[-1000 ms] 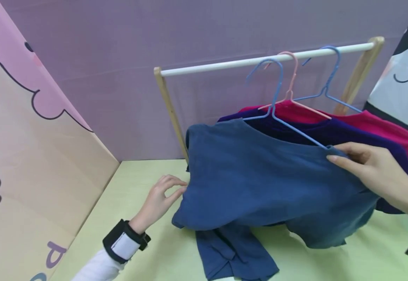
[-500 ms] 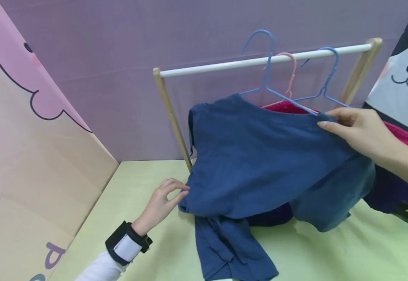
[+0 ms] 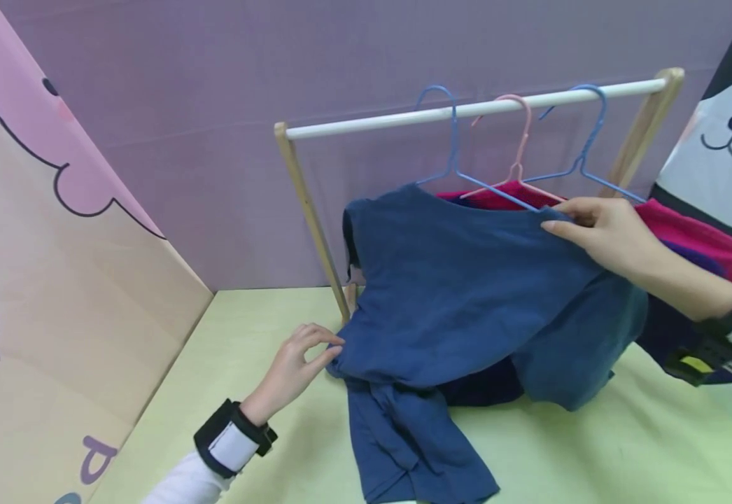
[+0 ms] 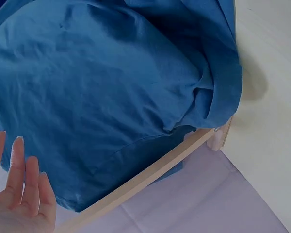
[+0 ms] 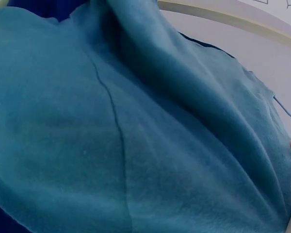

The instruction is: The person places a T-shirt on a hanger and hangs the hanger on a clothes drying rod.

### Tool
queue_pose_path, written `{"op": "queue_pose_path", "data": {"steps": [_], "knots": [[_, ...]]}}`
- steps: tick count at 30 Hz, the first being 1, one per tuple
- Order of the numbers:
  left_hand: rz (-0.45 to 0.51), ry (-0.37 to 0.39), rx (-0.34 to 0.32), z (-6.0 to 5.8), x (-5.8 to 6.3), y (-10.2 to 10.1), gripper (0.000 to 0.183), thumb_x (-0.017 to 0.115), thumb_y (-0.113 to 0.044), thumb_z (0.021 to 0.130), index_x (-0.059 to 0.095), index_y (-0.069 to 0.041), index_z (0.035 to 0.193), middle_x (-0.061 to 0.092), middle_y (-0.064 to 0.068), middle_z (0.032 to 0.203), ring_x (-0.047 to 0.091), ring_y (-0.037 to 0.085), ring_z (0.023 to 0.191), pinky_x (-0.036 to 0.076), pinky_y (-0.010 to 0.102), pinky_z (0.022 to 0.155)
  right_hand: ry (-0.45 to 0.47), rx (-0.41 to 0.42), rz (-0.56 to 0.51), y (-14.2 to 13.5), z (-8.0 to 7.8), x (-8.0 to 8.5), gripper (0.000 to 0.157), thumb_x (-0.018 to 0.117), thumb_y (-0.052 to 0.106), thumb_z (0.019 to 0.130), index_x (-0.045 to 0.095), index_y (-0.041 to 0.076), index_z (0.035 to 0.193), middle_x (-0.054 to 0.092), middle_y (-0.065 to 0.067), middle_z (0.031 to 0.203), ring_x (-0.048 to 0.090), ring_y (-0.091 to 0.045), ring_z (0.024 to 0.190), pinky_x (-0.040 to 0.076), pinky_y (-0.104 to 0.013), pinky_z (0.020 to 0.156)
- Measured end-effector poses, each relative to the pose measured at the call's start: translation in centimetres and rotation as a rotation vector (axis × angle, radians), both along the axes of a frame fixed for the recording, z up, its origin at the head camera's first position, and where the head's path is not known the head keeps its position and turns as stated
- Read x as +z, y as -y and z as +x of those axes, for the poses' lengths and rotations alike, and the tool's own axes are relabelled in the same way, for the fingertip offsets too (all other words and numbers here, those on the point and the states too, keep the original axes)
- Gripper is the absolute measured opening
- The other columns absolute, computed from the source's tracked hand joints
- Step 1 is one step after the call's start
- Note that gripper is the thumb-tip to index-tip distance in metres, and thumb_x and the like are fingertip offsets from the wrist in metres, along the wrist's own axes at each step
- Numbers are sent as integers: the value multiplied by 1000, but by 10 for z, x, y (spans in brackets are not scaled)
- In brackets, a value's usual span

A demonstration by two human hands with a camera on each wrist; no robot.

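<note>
A dark blue shirt (image 3: 448,294) hangs on a blue hanger (image 3: 454,150) in front of the rack. The hanger's hook is at the white bar (image 3: 372,123); whether the bar bears its weight I cannot tell. My right hand (image 3: 618,231) pinches the shirt's shoulder by the neckline, at the hanger's right end. In the right wrist view, cloth (image 5: 150,136) covers most of the picture. Beside the shirt's lower left edge is my left hand (image 3: 297,360). Its fingers (image 4: 17,170) look relaxed in the left wrist view, gripping nothing.
Behind the shirt, a pink hanger (image 3: 522,147) and another blue hanger (image 3: 589,140) hang on the bar. A magenta garment (image 3: 700,234) and a dark purple one (image 3: 482,385) show there. Wooden posts (image 3: 312,217) support the bar. A printed panel (image 3: 57,280) stands left on the pale green table (image 3: 246,329).
My right hand lifted the hanger and shirt, raising the hook above the bar, then moved left and lowered the hook to the bar. My left hand shifted slightly right beside the shirt.
</note>
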State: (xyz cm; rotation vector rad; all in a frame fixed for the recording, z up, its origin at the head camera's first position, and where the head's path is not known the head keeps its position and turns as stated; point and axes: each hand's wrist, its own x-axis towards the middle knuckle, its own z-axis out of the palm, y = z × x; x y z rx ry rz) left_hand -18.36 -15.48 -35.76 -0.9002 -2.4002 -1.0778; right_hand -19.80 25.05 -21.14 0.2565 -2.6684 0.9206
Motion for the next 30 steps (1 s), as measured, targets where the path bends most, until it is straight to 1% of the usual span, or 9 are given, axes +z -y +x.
{"op": "queue_pose_path", "data": {"steps": [5, 8, 13, 17, 21, 24, 27, 28, 30], "knots": [[2, 17, -3, 0, -2, -1, 11, 64, -10, 81, 67, -8, 91, 60, -3, 92, 50, 12, 92, 44, 28, 78, -36, 21, -7, 3, -1, -10, 32, 61, 21, 84, 61, -4, 104, 62, -19, 88, 48, -1, 61, 39, -12, 55], [8, 19, -7, 1, -4, -2, 11, 65, -9, 80, 67, -7, 91, 60, -2, 92, 50, 13, 91, 44, 28, 78, -57, 34, -29, 5, 0, -15, 28, 62, 17, 83, 63, -3, 102, 62, -14, 83, 48, -2, 61, 39, -13, 54], [4, 5, -17, 0, -6, -3, 13, 65, -11, 80, 67, -6, 91, 60, -2, 90, 51, 14, 90, 44, 28, 76, -58, 36, -56, 6, 0, -20, 27, 63, 18, 83, 63, -3, 101, 62, -3, 75, 49, -4, 60, 39, -14, 54], [-1, 19, -23, 0, -7, -4, 13, 65, -11, 80, 67, -5, 92, 60, -2, 90, 50, 14, 90, 44, 30, 75, -71, 31, -54, 6, -1, -23, 27, 64, 17, 82, 63, -2, 101, 63, -8, 77, 49, -3, 59, 39, -13, 54], [2, 51, -17, 1, -8, -6, 13, 64, -11, 81, 67, -7, 92, 60, -2, 91, 50, 14, 91, 44, 32, 75, -122, 29, -45, 6, 0, -25, 26, 66, 16, 80, 64, -1, 100, 63, -12, 81, 48, -1, 59, 37, -11, 54], [8, 75, -11, 1, -9, -8, 12, 63, -11, 82, 67, -7, 93, 59, -2, 91, 50, 14, 90, 45, 33, 75, -188, 40, -68, 5, 1, -26, 25, 66, 14, 80, 64, 0, 100, 63, 3, 79, 48, 2, 60, 36, -10, 54], [6, 96, -6, 1, -10, -11, 12, 62, -12, 83, 67, -8, 93, 59, -3, 91, 50, 13, 90, 44, 30, 75, -251, 54, -97, 5, 6, -29, 23, 66, 11, 80, 64, 1, 100, 56, 21, 78, 49, 6, 62, 37, -7, 57], [4, 103, -2, 1, -11, -12, 12, 62, -12, 83, 67, -8, 93, 59, -3, 91, 50, 13, 90, 44, 29, 75, -275, 56, -100, 4, 8, -29, 22, 66, 10, 80, 64, 2, 100, 53, 25, 78, 49, 8, 63, 37, -5, 58], [8, 116, 4, 1, -11, -15, 12, 62, -12, 83, 67, -8, 93, 59, -3, 91, 51, 13, 91, 44, 29, 76, -331, 55, -88, 4, 13, -31, 21, 65, 7, 80, 64, 1, 100, 51, 28, 80, 48, 10, 67, 36, -3, 61]]}}
